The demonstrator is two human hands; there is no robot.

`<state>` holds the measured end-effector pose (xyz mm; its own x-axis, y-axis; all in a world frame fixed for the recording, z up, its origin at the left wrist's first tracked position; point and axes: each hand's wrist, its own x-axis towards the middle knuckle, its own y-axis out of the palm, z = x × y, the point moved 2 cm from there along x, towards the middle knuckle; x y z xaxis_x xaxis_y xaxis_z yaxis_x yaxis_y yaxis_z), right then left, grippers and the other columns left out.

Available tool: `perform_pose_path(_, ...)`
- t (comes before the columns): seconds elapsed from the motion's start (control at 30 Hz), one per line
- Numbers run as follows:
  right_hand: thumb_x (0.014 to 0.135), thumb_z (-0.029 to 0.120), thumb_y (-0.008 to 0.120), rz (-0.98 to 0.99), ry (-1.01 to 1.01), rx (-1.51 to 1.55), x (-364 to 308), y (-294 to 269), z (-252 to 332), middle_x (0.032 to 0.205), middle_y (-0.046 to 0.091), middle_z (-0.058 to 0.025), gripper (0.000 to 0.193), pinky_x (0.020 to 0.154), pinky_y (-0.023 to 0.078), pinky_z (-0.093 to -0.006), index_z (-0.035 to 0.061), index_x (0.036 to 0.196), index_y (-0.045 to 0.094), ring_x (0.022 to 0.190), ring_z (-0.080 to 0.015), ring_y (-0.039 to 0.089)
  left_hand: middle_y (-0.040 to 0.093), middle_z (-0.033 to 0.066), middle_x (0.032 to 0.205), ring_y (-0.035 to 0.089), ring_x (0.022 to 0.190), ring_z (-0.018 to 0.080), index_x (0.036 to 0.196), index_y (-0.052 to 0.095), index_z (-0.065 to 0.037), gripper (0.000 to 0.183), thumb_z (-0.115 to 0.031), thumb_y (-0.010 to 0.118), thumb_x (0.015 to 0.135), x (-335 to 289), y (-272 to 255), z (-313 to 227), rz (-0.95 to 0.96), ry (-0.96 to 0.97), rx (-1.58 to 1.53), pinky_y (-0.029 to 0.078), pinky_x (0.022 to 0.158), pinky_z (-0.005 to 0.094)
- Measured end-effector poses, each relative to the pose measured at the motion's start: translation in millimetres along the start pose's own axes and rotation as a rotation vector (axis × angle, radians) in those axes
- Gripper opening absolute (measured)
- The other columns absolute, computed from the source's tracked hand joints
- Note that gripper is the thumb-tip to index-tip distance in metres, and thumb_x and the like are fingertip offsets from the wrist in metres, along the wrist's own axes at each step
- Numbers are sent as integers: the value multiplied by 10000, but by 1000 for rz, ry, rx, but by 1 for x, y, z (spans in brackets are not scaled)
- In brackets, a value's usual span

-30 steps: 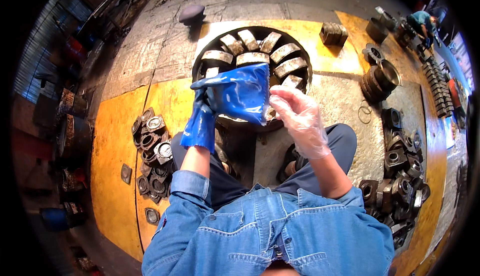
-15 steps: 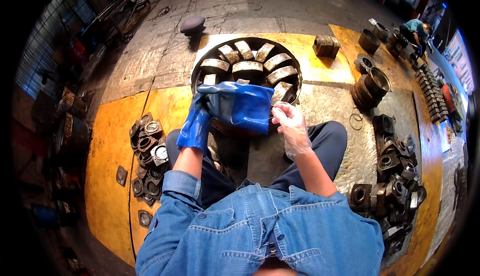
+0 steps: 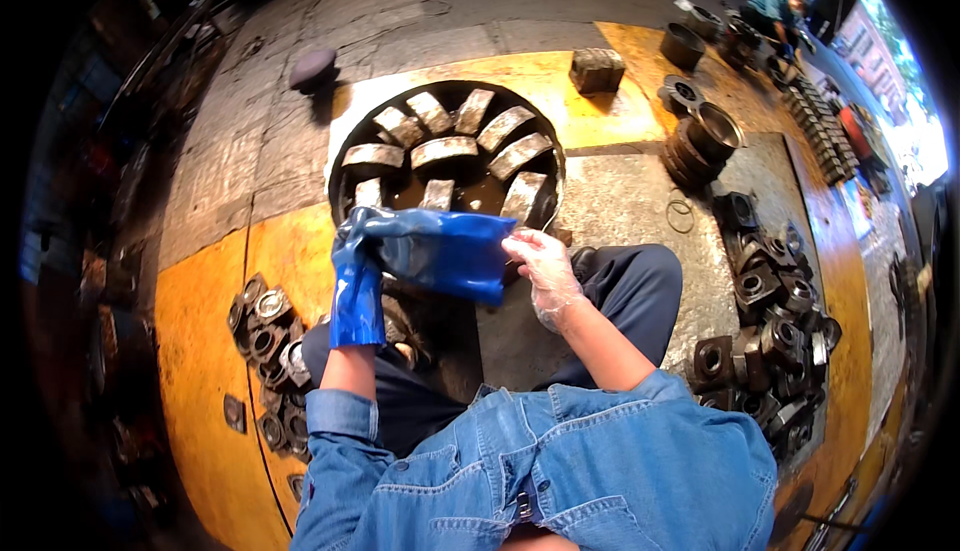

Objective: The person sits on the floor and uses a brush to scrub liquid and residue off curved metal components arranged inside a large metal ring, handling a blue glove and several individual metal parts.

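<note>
My left hand (image 3: 357, 251), in a long shiny blue rubber glove, is closed on a second blue rubber glove (image 3: 450, 254). That loose glove stretches sideways between my hands, its wide cuff toward the right. My right hand (image 3: 547, 269), covered by a thin clear plastic glove, pinches the upper corner of the cuff. Both hands are over my lap, just in front of a round dark pan (image 3: 557, 146). Thick curved metal blocks (image 3: 445, 151) lie in the pan in dark liquid. The blue glove hides the pan's near edge.
Metal nut-like parts (image 3: 268, 341) are heaped at left, and more square metal parts (image 3: 775, 321) at right. Beyond stand stacked metal rings (image 3: 700, 146), a block stack (image 3: 597, 71) and a purple-grey round stool (image 3: 313, 71). A co-worker (image 3: 775, 16) bends over at far right.
The view has swung, so the surroundings sit further left and more of the pan shows. The loose glove's cuff hangs a little lower; both hands keep hold of it.
</note>
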<state>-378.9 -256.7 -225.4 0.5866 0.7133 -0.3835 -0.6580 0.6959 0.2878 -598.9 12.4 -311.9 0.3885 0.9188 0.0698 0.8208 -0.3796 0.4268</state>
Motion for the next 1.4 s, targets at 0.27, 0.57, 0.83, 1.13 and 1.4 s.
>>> perform_pose_path(0.27,1021,154,604,399,336,739,24,-4,-15,1151,713,-118,235,969,551,-370,9,1200,650,1063,-239,690,699,160,1129,686,1046,266,1149,661,39,270,-185,611,1007,41,3,22,92,-106,-297,555,966,388)
perform_pose_path(0.57,988,46,625,315,201,204,21,20,-5,1177,712,-81,268,964,551,-340,3,1252,645,1086,-188,682,715,84,794,671,655,182,893,697,-74,175,-212,799,928,45,40,35,-179,-305,-180,557,598,303)
perform_pose_path(0.83,983,245,683,504,-476,-1062,24,45,45,1135,722,-107,498,943,529,-263,39,1414,541,1048,-123,673,753,90,938,714,822,175,1009,743,11,183,-161,681,1009,36,66,14,95,-181,-332,582,762,286)
perform_pose_path(1.13,996,188,635,632,-133,-540,-12,157,94,1209,675,-62,329,918,504,-270,108,1315,632,1051,-134,615,752,86,999,722,886,179,1092,748,-36,190,-193,712,993,6,58,17,79,-358,-218,590,799,310)
perform_pose_path(1.4,1012,260,593,727,496,459,82,141,-21,1322,654,-100,326,1097,475,-421,143,1315,628,1230,-274,617,738,107,1086,710,959,193,1305,639,-15,339,-211,642,1029,23,35,35,253,-292,-156,589,889,324)
